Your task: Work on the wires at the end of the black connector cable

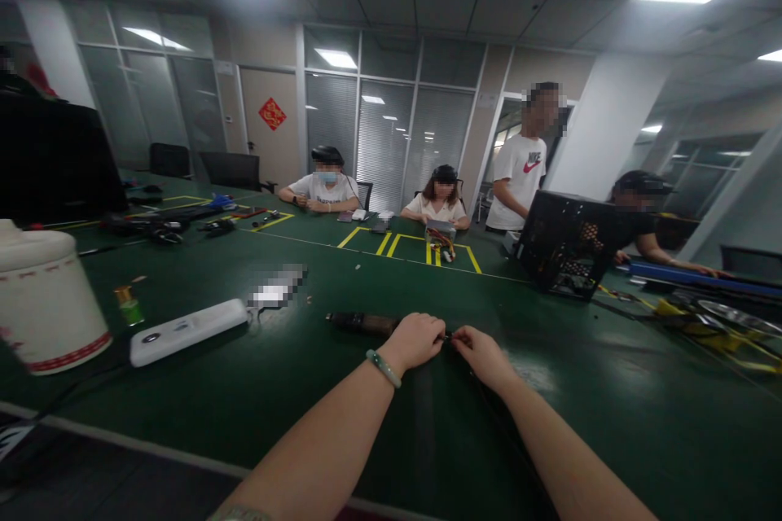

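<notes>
A dark cylindrical tool (365,323) with a narrow tip at its left end lies on the green table. My left hand (419,339) is closed around the tool's right end, a jade-coloured bangle on its wrist. Just to the right, my right hand (482,354) pinches a thin dark cable (489,407), which runs down toward the table's near edge. Between the fingertips of both hands is a small dark piece, too small to make out. The two hands are almost touching.
On the left stand a white canister (46,301), a small green bottle (129,308) and a white elongated device (189,331). A black computer case (565,244) stands right. Yellow cables (702,317) lie at far right. Several people are around the table's far side.
</notes>
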Available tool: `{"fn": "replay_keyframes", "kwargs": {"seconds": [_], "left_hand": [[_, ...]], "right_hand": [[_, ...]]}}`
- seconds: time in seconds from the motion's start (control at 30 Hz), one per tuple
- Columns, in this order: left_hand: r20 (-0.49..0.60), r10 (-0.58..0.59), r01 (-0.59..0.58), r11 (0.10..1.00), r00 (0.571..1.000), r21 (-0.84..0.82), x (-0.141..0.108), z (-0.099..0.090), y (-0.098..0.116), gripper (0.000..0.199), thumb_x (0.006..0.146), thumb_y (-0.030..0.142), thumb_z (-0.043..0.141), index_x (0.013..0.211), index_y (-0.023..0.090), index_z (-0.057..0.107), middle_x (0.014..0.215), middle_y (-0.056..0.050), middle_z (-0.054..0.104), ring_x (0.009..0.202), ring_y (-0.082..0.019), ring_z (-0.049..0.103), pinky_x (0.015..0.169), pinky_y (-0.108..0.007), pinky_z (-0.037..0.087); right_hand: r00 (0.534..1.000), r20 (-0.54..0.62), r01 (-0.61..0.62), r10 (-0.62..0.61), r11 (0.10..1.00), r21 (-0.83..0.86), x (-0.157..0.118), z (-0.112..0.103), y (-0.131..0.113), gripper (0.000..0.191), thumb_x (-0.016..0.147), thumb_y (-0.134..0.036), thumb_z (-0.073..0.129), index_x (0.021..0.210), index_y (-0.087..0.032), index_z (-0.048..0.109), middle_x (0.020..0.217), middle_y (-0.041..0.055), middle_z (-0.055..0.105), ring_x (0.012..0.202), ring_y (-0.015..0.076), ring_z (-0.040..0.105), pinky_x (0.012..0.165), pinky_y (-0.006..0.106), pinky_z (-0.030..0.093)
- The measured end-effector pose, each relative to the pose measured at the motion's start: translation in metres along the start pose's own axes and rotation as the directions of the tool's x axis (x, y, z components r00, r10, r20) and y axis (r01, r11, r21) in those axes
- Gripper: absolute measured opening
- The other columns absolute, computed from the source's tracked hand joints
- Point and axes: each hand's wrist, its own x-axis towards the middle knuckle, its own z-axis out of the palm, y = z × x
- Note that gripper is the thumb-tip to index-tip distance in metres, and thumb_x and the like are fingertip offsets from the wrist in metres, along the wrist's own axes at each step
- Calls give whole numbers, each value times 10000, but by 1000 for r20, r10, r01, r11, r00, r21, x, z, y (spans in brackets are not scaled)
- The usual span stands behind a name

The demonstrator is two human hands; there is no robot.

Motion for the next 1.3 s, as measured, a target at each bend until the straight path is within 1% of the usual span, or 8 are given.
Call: {"fn": "replay_keyframes", "kwargs": {"seconds": [0.23,0.37,0.47,0.63,0.87,1.03,1.17,1.3], "left_hand": [[-3,-26,26,999,1000,-26,0,1,1,59,885,235,559,913,199,596,926,-37,648,901,-193,601,833,-308,440],[-10,-16,15,1000,1000,-27,0,3,0,63,892,236,550,909,194,594,917,-41,644,903,-198,601,833,-313,443],[-2,-1,1,1000,1000,-25,1,3,-1,71,905,236,533,909,194,590,917,-43,642,907,-197,602,833,-312,443],[-1,19,-19,1000,1000,-22,0,0,0,73,919,227,518,891,207,583,919,-21,646,899,-185,604,830,-306,441],[6,2,-1,1000,1000,-26,-1,-3,1,78,911,223,525,894,214,601,932,-22,651,905,-183,601,829,-304,435],[-11,7,-8,1000,1000,-27,1,0,-1,67,902,223,537,894,213,603,931,-19,651,905,-184,599,821,-304,436],[11,-29,29,999,1000,-18,1,0,1,82,899,227,547,960,216,600,959,-31,649,942,-192,597,865,-316,427],[-18,-76,76,997,997,-25,-1,-1,2,109,888,244,569,993,216,573,966,-33,634,941,-196,587,831,-310,431]], "right_hand": [[1000,1,18,-18,1000,1,-1,0,-7,167,908,-255,515,977,-197,655,936,27,705,847,157,645,728,237,446],[1000,-5,-16,16,999,-32,1,2,-13,170,913,-245,505,972,-199,658,924,23,706,830,154,643,728,240,439],[999,-27,-28,27,999,-20,2,6,-16,166,916,-253,501,954,-205,655,909,20,706,825,157,643,734,247,442],[997,-38,-65,65,998,22,0,7,-14,151,905,-266,516,987,-202,626,955,29,700,849,158,646,728,246,455],[999,4,-46,46,999,-2,1,1,-7,189,855,-341,599,984,-220,665,919,16,710,816,166,649,688,241,441],[999,-14,-29,28,999,-16,2,4,-6,181,873,-311,555,955,-212,683,913,18,716,824,165,651,692,235,436],[999,-31,-27,27,1000,4,2,7,-6,184,871,-308,546,944,-210,683,922,15,713,840,165,648,698,237,437],[998,-25,-51,52,998,43,1,8,-6,196,869,-316,544,953,-209,685,925,19,711,847,174,649,721,247,451]]}}
